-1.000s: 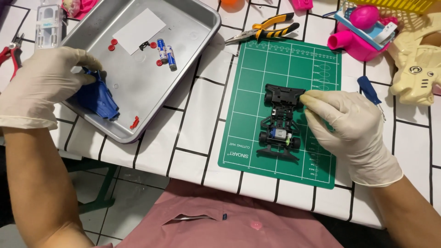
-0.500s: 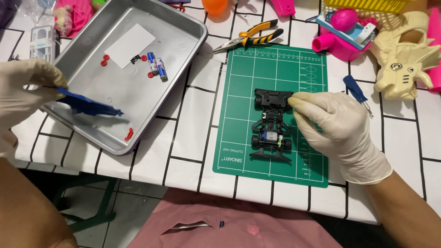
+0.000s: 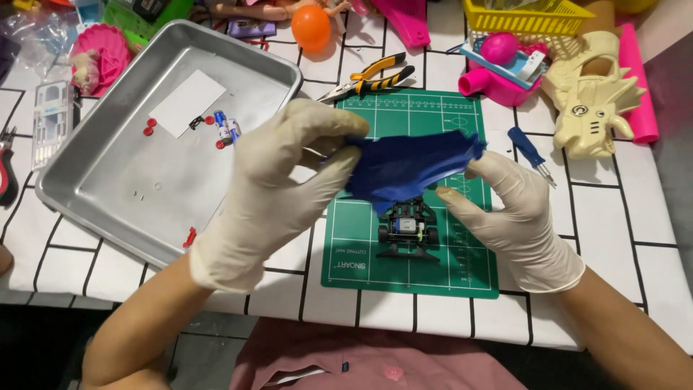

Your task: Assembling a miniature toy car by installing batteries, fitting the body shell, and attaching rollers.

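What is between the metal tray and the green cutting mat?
In the head view, the left hand hovers over that gap between metal tray and green cutting mat; below it only the grid-patterned tablecloth shows.

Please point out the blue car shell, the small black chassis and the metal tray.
blue car shell (image 3: pixel 411 170), head view, middle of its blue surface.
small black chassis (image 3: pixel 408 230), head view, its centre block.
metal tray (image 3: pixel 115 189), head view, bare floor.

blue car shell (image 3: pixel 411 170) held up over green mat, tilted, pinched at both ends; black chassis (image 3: pixel 408 229) beneath it.
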